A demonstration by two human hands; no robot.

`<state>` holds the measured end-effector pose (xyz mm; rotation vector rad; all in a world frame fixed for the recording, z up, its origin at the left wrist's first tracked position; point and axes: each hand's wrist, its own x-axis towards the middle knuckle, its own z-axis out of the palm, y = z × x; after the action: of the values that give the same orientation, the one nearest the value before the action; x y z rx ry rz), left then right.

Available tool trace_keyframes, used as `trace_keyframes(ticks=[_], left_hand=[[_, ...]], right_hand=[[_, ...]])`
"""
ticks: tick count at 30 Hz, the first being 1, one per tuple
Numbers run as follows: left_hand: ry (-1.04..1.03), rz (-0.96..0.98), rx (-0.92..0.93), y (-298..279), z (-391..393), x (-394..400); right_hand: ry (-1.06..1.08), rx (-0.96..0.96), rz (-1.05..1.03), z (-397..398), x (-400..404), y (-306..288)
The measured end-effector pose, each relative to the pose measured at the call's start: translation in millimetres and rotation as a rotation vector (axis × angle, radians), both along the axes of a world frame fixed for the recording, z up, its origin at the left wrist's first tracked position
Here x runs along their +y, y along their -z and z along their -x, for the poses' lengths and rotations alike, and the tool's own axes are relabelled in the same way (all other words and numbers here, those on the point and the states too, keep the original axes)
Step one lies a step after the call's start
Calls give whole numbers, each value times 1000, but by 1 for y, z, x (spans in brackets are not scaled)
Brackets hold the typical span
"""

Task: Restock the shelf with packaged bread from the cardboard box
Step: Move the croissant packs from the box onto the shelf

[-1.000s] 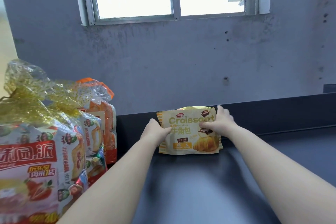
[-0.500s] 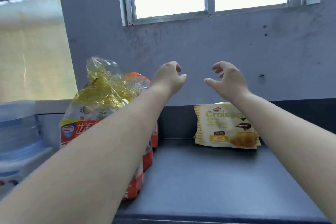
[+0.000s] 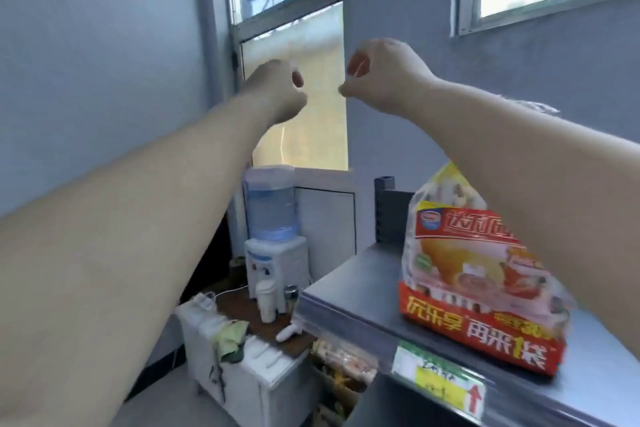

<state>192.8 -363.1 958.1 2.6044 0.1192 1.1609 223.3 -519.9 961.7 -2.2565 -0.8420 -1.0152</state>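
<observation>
Both of my hands are raised in the air in front of the grey wall and hold nothing. My left hand (image 3: 277, 90) and my right hand (image 3: 381, 76) are close together, fingers loosely curled. A large red and yellow bag of packaged bread (image 3: 478, 288) stands on the grey shelf top (image 3: 360, 288), below my right forearm, which hides its right side. Neither hand touches it. Neither the croissant pack nor the cardboard box is in view.
A water dispenser (image 3: 273, 218) stands on a low white cabinet (image 3: 263, 378) left of the shelf, with a white cup (image 3: 266, 300) beside it. A yellow price label (image 3: 440, 381) hangs on the shelf's front edge. More packs (image 3: 343, 360) sit on the level below.
Both hands let go of the croissant pack, left standing at the shelf's back, and rose. The view has swung left, so the pack is out of frame.
</observation>
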Motion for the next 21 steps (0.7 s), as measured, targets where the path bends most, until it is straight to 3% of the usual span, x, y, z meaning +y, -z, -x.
trace_keyframes(ticks=[9, 21], left_hand=[[-370, -16, 347, 99, 70, 203], [-600, 114, 478, 172, 104, 360]], right_hand=[[-270, 216, 323, 18, 229, 107], [-503, 307, 418, 19, 419, 173]])
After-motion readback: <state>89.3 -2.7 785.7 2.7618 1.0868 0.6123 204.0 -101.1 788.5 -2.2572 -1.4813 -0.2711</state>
